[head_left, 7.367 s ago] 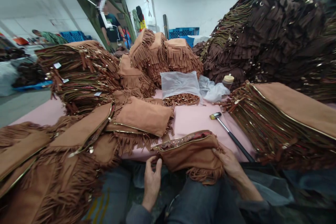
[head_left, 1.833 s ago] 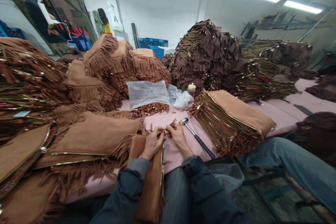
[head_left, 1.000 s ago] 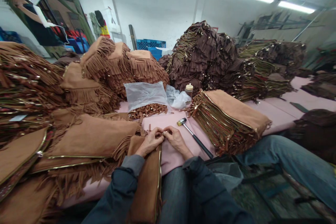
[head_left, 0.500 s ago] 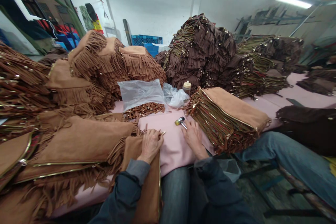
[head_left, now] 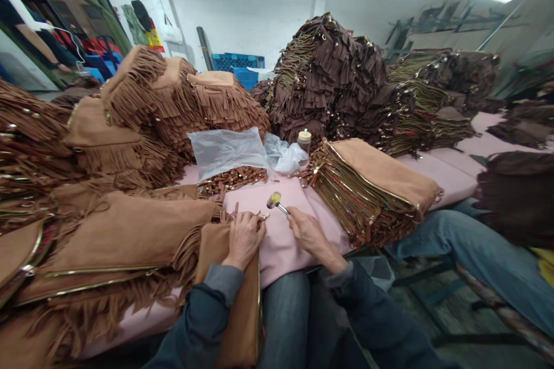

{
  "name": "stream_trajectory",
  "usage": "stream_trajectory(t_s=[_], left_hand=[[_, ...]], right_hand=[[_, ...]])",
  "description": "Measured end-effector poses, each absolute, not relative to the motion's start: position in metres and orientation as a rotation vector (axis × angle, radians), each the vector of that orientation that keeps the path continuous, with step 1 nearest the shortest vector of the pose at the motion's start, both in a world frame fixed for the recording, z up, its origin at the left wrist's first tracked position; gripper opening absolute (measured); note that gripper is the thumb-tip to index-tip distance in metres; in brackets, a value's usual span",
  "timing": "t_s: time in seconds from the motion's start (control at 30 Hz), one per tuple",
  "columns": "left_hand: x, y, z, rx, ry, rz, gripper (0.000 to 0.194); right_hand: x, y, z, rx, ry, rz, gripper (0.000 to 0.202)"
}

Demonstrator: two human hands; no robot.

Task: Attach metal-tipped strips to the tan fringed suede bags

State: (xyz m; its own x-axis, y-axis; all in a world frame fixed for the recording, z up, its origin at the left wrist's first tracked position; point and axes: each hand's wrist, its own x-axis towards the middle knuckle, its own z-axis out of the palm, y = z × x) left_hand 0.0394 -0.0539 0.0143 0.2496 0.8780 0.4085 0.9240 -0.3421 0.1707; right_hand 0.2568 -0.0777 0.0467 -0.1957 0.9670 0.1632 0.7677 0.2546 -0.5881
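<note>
My right hand is closed round the handle of a small hammer, whose dark and yellow head hangs over the pink covering. My left hand presses with bent fingers on the top end of a tan suede pouch that has a gold zip along its right edge. A small metal fitting with a strip of suede pokes out by its fingertips. What lies under the fingers is hidden. To the left, more tan fringed pouches lie overlapping.
A stack of tan zipped pouches stands to the right. Behind are clear plastic bags, loose suede tassels, a bottle and high heaps of brown fringed pouches. Another person's jeans-clad leg is at the right.
My right hand has lifted the hammer and swung its head left, nearer my left hand. The left hand keeps its place on the pouch. The view has shifted slightly.
</note>
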Motion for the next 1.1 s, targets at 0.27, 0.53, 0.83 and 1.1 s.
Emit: stream_trajectory(t_s=[0.27, 0.53, 0.83, 1.1], left_hand=[[0.039, -0.053, 0.011, -2.400, -1.748, -0.703, 0.013], [0.029, -0.056, 0.002, -2.460, -1.864, -1.074, 0.014], [0.018, -0.058, -0.001, -2.493, -1.992, -1.791, 0.026], [0.029, -0.062, 0.024, -2.151, -2.052, -2.292, 0.037]], right_hand=[[0.230, -0.081, 0.041, -1.819, -2.275, 0.367, 0.040], [0.243, -0.068, 0.028, -2.008, -2.022, 0.039, 0.037], [0.173, -0.135, 0.017, -1.514, -1.988, 0.420, 0.030], [0.139, -0.186, 0.011, -1.313, -1.492, 1.076, 0.083]])
